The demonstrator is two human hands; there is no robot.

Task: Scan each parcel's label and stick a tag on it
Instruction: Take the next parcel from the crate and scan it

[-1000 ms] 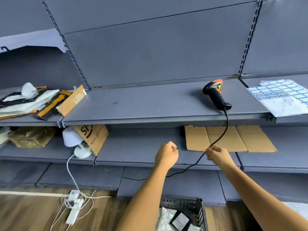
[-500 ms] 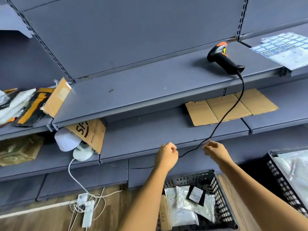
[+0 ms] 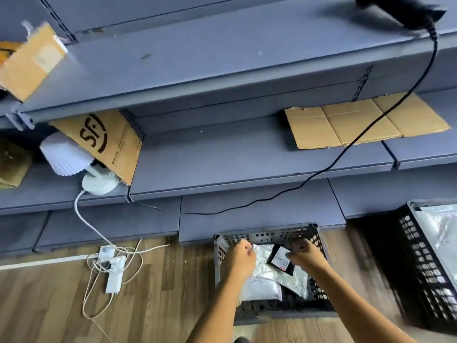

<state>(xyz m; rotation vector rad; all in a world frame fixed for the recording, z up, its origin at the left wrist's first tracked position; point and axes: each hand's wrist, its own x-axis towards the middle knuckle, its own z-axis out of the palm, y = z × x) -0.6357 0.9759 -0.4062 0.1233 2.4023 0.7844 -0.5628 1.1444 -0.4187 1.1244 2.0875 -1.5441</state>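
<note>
Down on the wooden floor [image 3: 49,305], the grey crate [image 3: 262,235] holds the parcels: a silver bag [image 3: 265,264] in its middle, a black parcel [image 3: 281,260] with a white label lying on top of that bag towards the crate's right side, and a white bag [image 3: 262,289] at the crate's near end. Both hands hang over the crate. The left hand [image 3: 241,257] is above the crate's left part, its fingers curled at the silver bag's edge. The right hand [image 3: 306,256] is above the crate's right part, its fingers curled just beside the black parcel's right edge. Blur hides whether either hand actually pinches anything, so I cannot tell.

Well above the crate and to its right, the scanner [image 3: 400,7] lies on the top shelf. Its black cable [image 3: 371,127] droops down across the shelving towards the crate's far side. A flat cardboard sheet [image 3: 351,125] rests on the middle shelf [image 3: 247,157], above the crate. Right of the crate stands a black crate [image 3: 425,268] with silvery bags inside. Left of the crate, a white power strip [image 3: 114,273] lies among tangled cords.
</note>
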